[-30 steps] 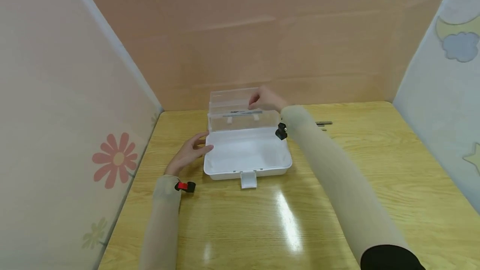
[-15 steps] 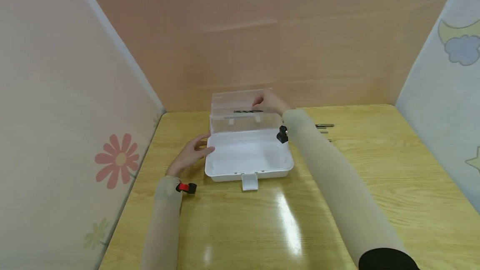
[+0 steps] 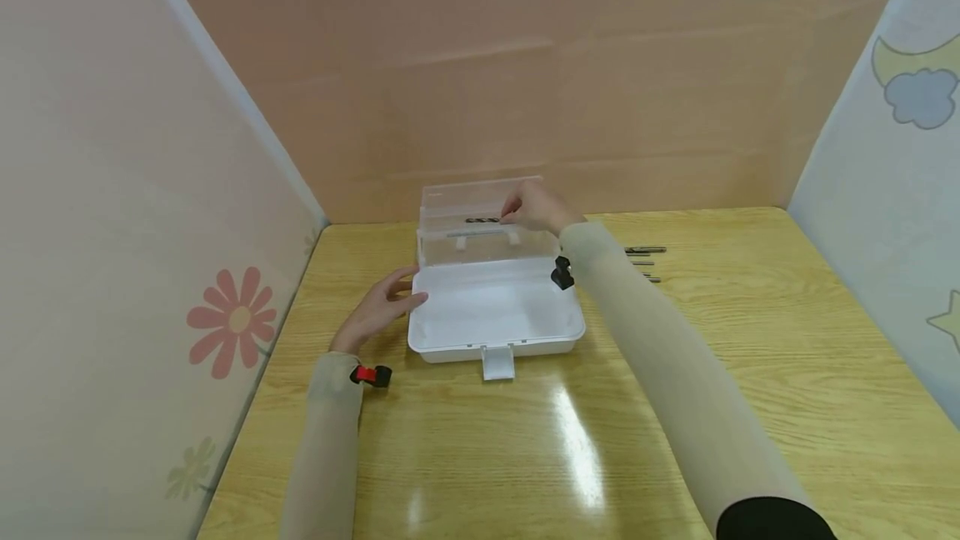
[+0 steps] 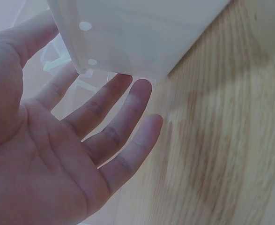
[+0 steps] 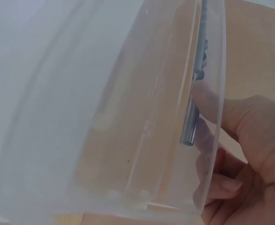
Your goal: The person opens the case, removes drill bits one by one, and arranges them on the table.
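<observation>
A white plastic box (image 3: pixel 495 307) stands open on the table, its clear lid (image 3: pixel 442 248) raised at the back and its front latch (image 3: pixel 498 363) hanging down. My left hand (image 3: pixel 378 307) rests at the box's left side, thumb over the rim, other fingers spread along the outer wall. Behind the clear plastic, my right hand (image 3: pixel 534 207) pinches a dark spiral drill bit (image 3: pixel 482 220). In the right wrist view, the thumb and forefinger hold its smooth silver shank (image 5: pixel 190 123). A thin grey rod (image 3: pixel 476 233) lies across the clear lid.
Several more metal bits (image 3: pixel 647 250) lie on the wooden table (image 3: pixel 720 357) right of the box, partly hidden by the right sleeve (image 3: pixel 667 340). A brown backdrop (image 3: pixel 480 73) rises just behind the lid. Patterned panels close off both sides.
The right hand has shifted slightly and now pinches the end of the drill bit, whose spiral part shows clear of the fingers. The left hand keeps its place on the box.
</observation>
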`<state>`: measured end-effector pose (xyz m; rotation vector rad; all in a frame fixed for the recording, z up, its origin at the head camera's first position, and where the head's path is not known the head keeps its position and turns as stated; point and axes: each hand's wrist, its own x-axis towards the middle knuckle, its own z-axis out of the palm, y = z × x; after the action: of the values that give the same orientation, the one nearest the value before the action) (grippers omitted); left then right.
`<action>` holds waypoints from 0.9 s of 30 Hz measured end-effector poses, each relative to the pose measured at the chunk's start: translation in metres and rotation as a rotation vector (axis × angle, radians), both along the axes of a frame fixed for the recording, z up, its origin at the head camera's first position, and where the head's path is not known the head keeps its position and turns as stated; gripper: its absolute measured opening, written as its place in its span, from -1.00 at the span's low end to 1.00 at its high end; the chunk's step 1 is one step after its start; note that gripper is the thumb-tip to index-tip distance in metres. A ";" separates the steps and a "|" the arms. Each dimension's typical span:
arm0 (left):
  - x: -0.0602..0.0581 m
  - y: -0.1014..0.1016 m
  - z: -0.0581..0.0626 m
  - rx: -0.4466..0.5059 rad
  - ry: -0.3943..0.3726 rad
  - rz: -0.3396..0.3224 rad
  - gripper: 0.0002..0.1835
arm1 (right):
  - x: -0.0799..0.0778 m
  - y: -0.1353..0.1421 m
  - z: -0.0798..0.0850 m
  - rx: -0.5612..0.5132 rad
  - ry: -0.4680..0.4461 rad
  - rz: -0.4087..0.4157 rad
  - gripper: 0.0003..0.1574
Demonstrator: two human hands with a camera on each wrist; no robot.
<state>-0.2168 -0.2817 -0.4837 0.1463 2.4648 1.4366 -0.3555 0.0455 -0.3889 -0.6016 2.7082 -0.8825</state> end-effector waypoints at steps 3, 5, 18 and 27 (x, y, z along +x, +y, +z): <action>-0.001 0.000 0.001 0.009 -0.002 0.003 -0.19 | 0.000 0.001 0.000 -0.004 0.011 0.011 -0.81; -0.002 0.000 0.002 0.012 -0.001 0.003 -0.19 | -0.001 0.002 -0.001 -0.008 0.017 0.017 -0.80; 0.000 0.002 0.001 0.014 0.007 -0.004 -0.19 | 0.002 0.007 -0.003 -0.042 0.012 0.029 -0.76; 0.000 0.000 0.003 0.017 0.003 -0.005 -0.19 | 0.006 0.014 0.003 -0.165 -0.013 0.005 -0.77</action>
<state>-0.2170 -0.2817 -0.4810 0.1578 2.4536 1.4569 -0.3493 0.0598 -0.3858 -0.6319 2.6382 -1.1124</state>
